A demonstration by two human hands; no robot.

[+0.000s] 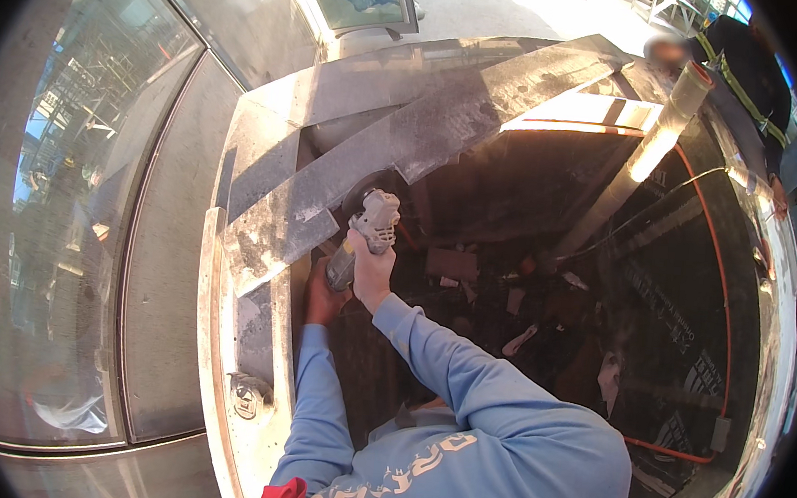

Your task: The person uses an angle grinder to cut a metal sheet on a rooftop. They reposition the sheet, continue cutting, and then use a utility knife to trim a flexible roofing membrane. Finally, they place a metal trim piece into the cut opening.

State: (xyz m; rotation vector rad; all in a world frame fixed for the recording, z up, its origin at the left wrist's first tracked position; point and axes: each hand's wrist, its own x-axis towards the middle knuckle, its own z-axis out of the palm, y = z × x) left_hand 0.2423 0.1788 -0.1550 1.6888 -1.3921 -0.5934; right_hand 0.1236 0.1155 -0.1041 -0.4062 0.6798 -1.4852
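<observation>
Both of my hands are closed around a dusty grey angle grinder (377, 219), held in front of me over a dark pit. My right hand (372, 270) wraps the tool just below its head. Lower on the body, my left hand (326, 292) grips it, partly in shadow. The dark disc (371, 186) at the far end is beside the edge of a long grey dusty slab (330, 169); I cannot tell whether it touches. The slab runs slantwise across the opening, with a stepped notch close to the disc. Blue sleeves cover both of my arms.
Debris (518, 338) litters the pit floor. A pale pipe (650, 147) rises at the right, near an orange conduit (717, 265). A small grey rounded thing (248, 395) sits on the left ledge (260, 341). Glass panels (91, 225) stand left; another person (749, 80) is at the upper right.
</observation>
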